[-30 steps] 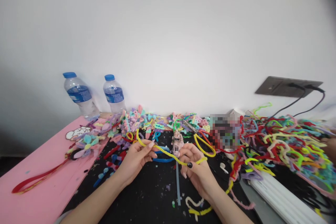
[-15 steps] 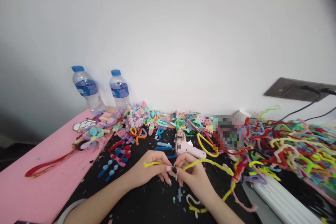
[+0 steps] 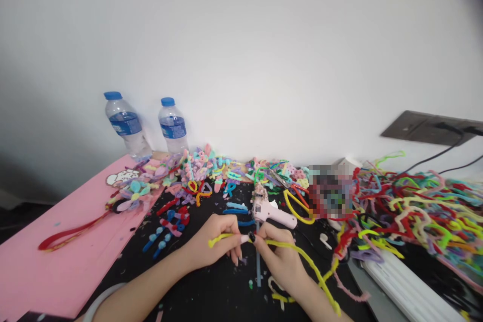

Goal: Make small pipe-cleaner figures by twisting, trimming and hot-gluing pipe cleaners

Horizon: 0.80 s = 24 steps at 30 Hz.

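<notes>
A long yellow pipe cleaner (image 3: 307, 256) runs through both hands. My left hand (image 3: 217, 241) pinches it near its short free end, thumb against fingers. Close beside it, my right hand (image 3: 281, 251) grips the same piece, and the longer part trails over that hand and down past the wrist. A small black bit shows where the fingertips meet; I cannot tell whether it is a nail or a separate piece. Just beyond the hands lies a pale pink glue gun (image 3: 273, 213), with a clear glue stick (image 3: 258, 261) pointing toward me.
Two water bottles (image 3: 173, 128) stand by the wall. Finished pipe-cleaner shapes (image 3: 199, 166) are heaped along the back. Loose pipe cleaners (image 3: 418, 206) pile up at right, near a white bar-shaped object (image 3: 411, 287). Pink board (image 3: 75, 271) covers the left; a wall socket (image 3: 418, 128) has cords.
The yellow pipe cleaner's long end has swung down toward me beside my right forearm. My hands stay nearly in place, still pinching it, and the view has shifted slightly.
</notes>
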{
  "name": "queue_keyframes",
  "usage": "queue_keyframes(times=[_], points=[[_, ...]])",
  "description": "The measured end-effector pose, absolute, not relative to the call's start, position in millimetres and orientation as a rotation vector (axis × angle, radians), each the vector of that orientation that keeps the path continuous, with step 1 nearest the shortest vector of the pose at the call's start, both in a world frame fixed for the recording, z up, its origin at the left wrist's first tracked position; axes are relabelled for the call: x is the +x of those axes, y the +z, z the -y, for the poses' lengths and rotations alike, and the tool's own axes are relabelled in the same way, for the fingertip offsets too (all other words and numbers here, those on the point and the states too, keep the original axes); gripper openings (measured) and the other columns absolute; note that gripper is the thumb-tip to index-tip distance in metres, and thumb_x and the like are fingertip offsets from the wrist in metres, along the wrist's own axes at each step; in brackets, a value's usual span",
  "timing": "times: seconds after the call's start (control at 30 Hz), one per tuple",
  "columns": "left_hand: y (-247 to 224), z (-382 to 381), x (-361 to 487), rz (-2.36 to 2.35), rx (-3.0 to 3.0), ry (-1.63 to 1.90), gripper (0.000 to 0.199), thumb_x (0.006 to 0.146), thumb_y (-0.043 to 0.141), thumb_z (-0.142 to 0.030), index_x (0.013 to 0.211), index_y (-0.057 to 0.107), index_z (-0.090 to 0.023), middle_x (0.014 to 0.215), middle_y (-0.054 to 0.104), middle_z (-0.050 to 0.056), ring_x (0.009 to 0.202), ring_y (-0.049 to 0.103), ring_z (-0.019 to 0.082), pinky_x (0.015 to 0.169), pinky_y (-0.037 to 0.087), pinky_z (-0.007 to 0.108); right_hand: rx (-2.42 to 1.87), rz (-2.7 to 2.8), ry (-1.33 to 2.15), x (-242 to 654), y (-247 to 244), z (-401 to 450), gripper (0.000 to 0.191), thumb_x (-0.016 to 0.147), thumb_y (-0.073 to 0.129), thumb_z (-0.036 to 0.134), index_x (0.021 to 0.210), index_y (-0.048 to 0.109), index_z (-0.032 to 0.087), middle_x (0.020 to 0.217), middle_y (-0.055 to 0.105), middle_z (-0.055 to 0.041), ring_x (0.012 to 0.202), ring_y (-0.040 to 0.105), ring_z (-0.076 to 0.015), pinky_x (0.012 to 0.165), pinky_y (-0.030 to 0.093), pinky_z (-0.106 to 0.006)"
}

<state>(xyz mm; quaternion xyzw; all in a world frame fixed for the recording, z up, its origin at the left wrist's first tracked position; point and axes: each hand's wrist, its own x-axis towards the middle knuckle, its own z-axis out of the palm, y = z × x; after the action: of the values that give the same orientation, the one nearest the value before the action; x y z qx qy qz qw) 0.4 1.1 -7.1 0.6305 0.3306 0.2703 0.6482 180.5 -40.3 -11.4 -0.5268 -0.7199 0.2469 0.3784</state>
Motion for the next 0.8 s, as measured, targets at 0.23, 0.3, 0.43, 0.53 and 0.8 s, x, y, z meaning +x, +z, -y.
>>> queue_keyframes(times=[0.23,0.3,0.43,0.53,0.8], points=[[-5,-2,0,-0.765,1.371,0.650,0.024,0.079,0.057,-0.030,0.062,0.046,-0.017,0.052,0.065,0.002,0.044,0.060,0.013,0.043,0.042,0.020,-1.382,1.753,0.573,180,-9,39,0.032,0.085,0.047,0.027,0.055,0.037,0.020,0.049,0.034,0.0061,0.045,0.031,-0.0088,0.045,0.025,-0.023],[-5,-3,0,-0.777,1.352,0.647,0.025,0.079,0.057,-0.030,0.061,0.046,-0.017,0.052,0.065,0.002,0.043,0.060,0.013,0.042,0.041,0.019,-1.389,1.729,0.588,180,-9,39,0.033,0.086,0.047,0.028,0.056,0.036,0.020,0.050,0.033,0.0060,0.046,0.030,-0.0093,0.046,0.025,-0.023],[-7,-6,-2,-0.792,1.344,0.632,0.025,0.079,0.058,-0.030,0.061,0.048,-0.016,0.054,0.067,0.004,0.044,0.062,0.013,0.041,0.038,0.017,-1.381,1.702,0.614,183,-11,38,0.033,0.086,0.046,0.030,0.056,0.035,0.021,0.051,0.034,0.0056,0.048,0.032,-0.0098,0.047,0.026,-0.023],[-9,-9,-4,-0.798,1.327,0.630,0.027,0.078,0.059,-0.032,0.061,0.048,-0.015,0.055,0.069,0.005,0.046,0.063,0.014,0.041,0.039,0.017,-1.391,1.685,0.610,185,-12,38,0.034,0.086,0.046,0.031,0.056,0.034,0.021,0.051,0.033,0.0056,0.048,0.032,-0.0099,0.048,0.026,-0.024],[-8,-13,-6,-0.698,1.220,0.673,0.030,0.076,0.064,-0.034,0.060,0.046,-0.016,0.054,0.068,0.005,0.044,0.063,0.014,0.042,0.043,0.018,-1.393,1.529,0.786,187,-15,35,0.034,0.085,0.047,0.035,0.055,0.038,0.020,0.048,0.033,0.0062,0.046,0.032,-0.0093,0.046,0.025,-0.022]])
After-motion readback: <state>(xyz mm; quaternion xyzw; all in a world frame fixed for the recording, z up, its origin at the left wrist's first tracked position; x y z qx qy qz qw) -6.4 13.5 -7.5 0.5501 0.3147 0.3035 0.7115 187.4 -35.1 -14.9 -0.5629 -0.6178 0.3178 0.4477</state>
